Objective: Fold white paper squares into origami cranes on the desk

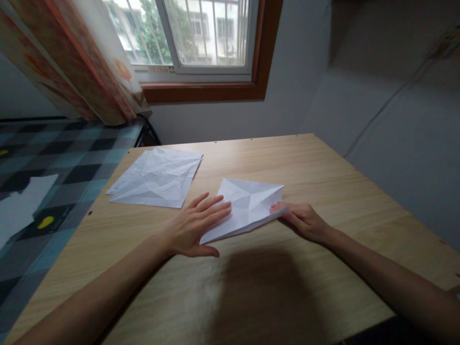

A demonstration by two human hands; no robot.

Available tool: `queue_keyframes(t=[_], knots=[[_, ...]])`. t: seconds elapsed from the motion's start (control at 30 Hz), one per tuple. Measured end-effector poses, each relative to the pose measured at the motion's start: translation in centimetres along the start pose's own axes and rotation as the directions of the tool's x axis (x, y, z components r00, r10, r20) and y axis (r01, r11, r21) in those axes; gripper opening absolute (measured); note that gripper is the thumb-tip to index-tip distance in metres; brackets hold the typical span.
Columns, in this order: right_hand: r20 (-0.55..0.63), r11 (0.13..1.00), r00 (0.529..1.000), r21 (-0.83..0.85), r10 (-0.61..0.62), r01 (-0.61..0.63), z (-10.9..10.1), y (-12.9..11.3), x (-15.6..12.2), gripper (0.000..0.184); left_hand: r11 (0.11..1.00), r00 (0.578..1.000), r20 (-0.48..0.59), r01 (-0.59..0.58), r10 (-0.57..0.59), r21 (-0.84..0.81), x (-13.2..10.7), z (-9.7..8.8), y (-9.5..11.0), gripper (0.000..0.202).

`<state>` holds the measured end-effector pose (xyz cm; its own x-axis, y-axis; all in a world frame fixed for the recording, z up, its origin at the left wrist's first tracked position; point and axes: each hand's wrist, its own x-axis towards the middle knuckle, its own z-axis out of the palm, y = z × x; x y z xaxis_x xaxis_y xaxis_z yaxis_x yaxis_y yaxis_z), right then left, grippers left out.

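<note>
A white sheet of paper folded into a triangle point(247, 203) lies in the middle of the wooden table point(323, 177). My left hand point(196, 227) rests flat on the paper's left edge, fingers stretched out and pressing it down. My right hand point(302, 220) is at the paper's right corner, with its fingers pinching the folded edge there.
A creased, unfolded white sheet point(156, 177) lies flat at the table's back left. Left of the table is a bed with a checked cover point(53, 158) and a white paper point(21, 203) on it. A curtain point(89, 62) and a window point(201, 33) stand behind.
</note>
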<state>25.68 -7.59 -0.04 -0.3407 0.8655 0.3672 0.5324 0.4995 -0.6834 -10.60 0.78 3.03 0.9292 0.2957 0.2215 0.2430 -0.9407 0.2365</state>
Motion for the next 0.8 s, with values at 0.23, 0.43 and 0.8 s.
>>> queue_keyframes(t=[0.23,0.43,0.8], knots=[[0.072,0.982,0.979,0.0,-0.189,0.19,0.2,0.5,-0.1,0.034,0.996,0.999,-0.038,0.023,-0.027,-0.088,-0.6,0.7,-0.2,0.054],[0.114,0.963,0.963,-0.083,-0.246,0.256,0.9,0.3,0.0,0.031,0.922,0.965,-0.151,0.152,-0.217,-0.355,0.4,0.8,1.5,0.026],[-0.478,0.931,0.847,-0.146,0.231,-0.336,3.5,-0.4,1.9,0.087,0.753,0.638,-0.422,0.628,-0.644,-0.199,5.0,1.5,2.4,0.067]])
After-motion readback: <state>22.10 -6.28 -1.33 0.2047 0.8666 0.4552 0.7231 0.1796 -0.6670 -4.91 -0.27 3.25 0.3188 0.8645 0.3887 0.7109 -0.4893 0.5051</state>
